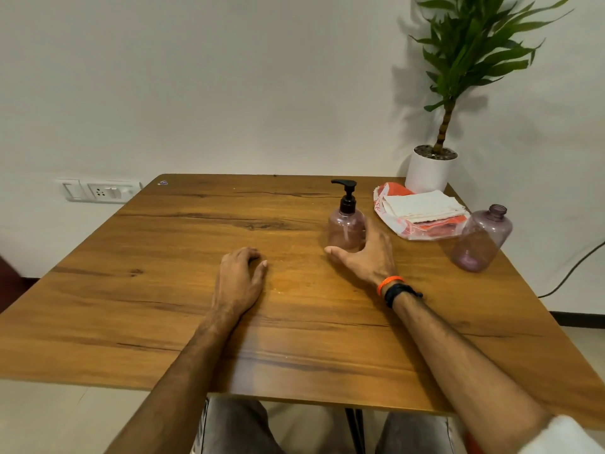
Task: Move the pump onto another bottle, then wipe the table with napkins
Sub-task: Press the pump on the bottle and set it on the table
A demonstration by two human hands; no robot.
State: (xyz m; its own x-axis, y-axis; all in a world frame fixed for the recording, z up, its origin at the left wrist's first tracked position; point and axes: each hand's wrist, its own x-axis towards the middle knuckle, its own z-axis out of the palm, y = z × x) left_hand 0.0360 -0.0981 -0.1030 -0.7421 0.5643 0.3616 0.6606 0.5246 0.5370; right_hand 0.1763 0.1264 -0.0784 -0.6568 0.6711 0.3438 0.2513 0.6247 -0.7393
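At the bottom of the frame the near edge of the wooden worktop point(98, 322) runs across, with both forearms crossing it. The left hand point(240, 278) rests palm-down a little left of centre, fingers loosely curled and holding nothing. Bare wood spreads wide to its left, out to the worktop's left edge.

The right hand point(368, 257), with an orange band and a dark band point(397, 290) at the wrist, lies just right of centre; its thumb points left and its fingers wrap round the lower right side of the first bottle point(345, 229). That pinkish clear bottle stands upright and carries the black pump point(346, 194) on its neck.

At right of the frame a second bottle point(481, 239), uncapped and open at the neck, stands close to the worktop's right edge. Between and behind the two bottles lies a stack of white napkins point(425, 206) on a torn red and white wrapper point(415, 231).

In the upper right corner of the worktop a potted plant point(430, 170) stands against the wall. A wall socket point(98, 190) sits beyond the far left corner.
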